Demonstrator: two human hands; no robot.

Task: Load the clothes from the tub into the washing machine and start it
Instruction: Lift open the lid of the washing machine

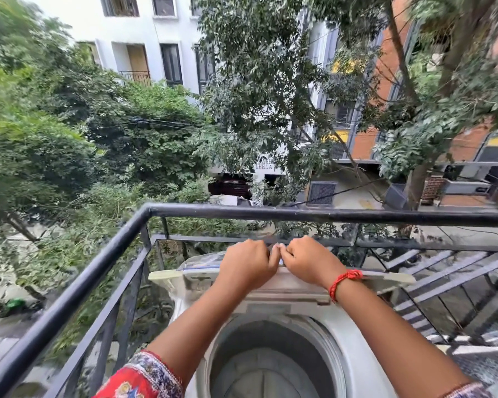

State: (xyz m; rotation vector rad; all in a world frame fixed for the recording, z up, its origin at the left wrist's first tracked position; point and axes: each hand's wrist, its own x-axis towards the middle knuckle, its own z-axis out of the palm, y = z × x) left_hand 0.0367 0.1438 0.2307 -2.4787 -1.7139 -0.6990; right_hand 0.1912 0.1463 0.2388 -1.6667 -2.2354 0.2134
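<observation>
While the drum lay open nearest the camera, no clothes could be seen inside it, so loading was judged not yet begun. No tub was shown, and where the clothes were could not be told. Just beyond the drum, the washer showed its raised lid standing at the back edge. At the lid's top, the left hand and the right hand were set side by side, knuckles almost touching, fingers curled over the lid's edge and gripping it. A red thread was worn on the right wrist. A plastic cover seemed to be bunched behind the lid, left of the hands. Beyond the washer a black railing was seen, then trees and buildings. Opening appeared done or nearly so; fetching the clothes, loading them, shutting the lid and starting the washer were judged still left.
</observation>
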